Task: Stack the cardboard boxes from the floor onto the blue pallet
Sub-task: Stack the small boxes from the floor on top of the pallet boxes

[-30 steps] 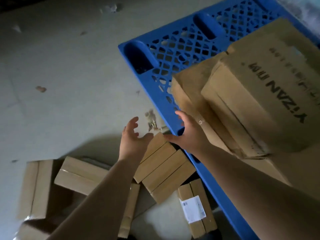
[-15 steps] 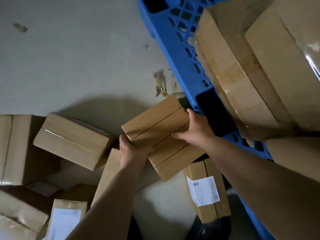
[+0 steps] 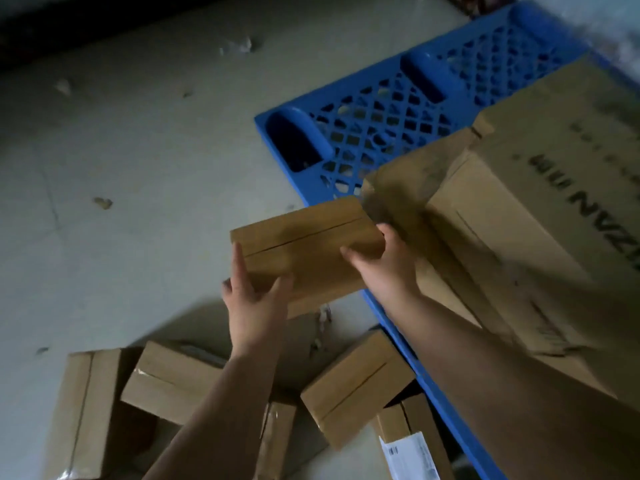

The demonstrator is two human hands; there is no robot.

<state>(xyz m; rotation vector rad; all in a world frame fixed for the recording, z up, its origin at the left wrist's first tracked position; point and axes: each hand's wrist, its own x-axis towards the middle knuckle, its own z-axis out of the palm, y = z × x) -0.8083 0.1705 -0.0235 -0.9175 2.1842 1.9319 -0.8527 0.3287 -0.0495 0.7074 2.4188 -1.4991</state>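
I hold a small flat cardboard box [image 3: 304, 244] in the air, just off the near-left edge of the blue pallet [image 3: 381, 133]. My left hand [image 3: 254, 303] grips its near-left corner and my right hand [image 3: 384, 265] grips its right end. On the pallet lies a big printed carton [image 3: 540, 216] on top of a wider flat carton [image 3: 405, 188]. Below my arms several small boxes remain on the floor, among them one with a slit top [image 3: 353, 382] and another beside my left forearm [image 3: 169, 382].
A labelled box [image 3: 412, 445] lies against the pallet's near edge. A larger box [image 3: 86, 410] sits at the bottom left. Scraps of tape and paper [image 3: 239, 46] dot the grey concrete floor [image 3: 138, 168]. The pallet's far-left grid is bare.
Both hands closed on the small box on the floor and lifted it up toward the pallet's edge. The view has tilted up from the floor pile.
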